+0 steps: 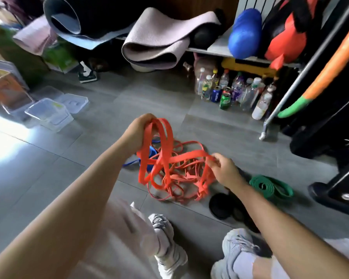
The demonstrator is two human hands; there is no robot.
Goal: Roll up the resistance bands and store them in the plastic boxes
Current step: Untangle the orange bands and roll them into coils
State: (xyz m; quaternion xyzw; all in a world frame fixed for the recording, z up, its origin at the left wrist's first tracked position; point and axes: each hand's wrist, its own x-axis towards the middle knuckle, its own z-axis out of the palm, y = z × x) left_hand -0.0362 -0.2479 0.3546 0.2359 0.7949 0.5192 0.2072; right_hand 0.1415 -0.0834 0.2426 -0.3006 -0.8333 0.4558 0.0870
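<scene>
Untangling is the step in hand, by my reading: none of the orange band is rolled yet. The left grip [138, 133] is curled round several loops of the orange resistance band [169, 170] and holds them lifted above the floor [101, 158]. The rest of that band lies in a knotted heap on the tiles just ahead of the person's shoes. The right grip [223, 168] pinches one strand at the heap's right side between thumb and fingertips.

A blue band [130, 163] lies under the heap's left side, partly hidden. A green band [270, 187], loosely coiled, lies on the floor to the right, apart from the heap. Dark bands [220, 204] lie between it and the right shoe; whether those are rolled I cannot tell. The plastic boxes [48, 115] stand well apart on the floor toward the left, with a loose lid [73, 101] beside them.

The next move, I judge, calls for drawing the pinched strand clear of its crossings without dragging the blue band along. After that the freed loop must be laid flat, so it can be rolled tightly enough to fit a box.
</scene>
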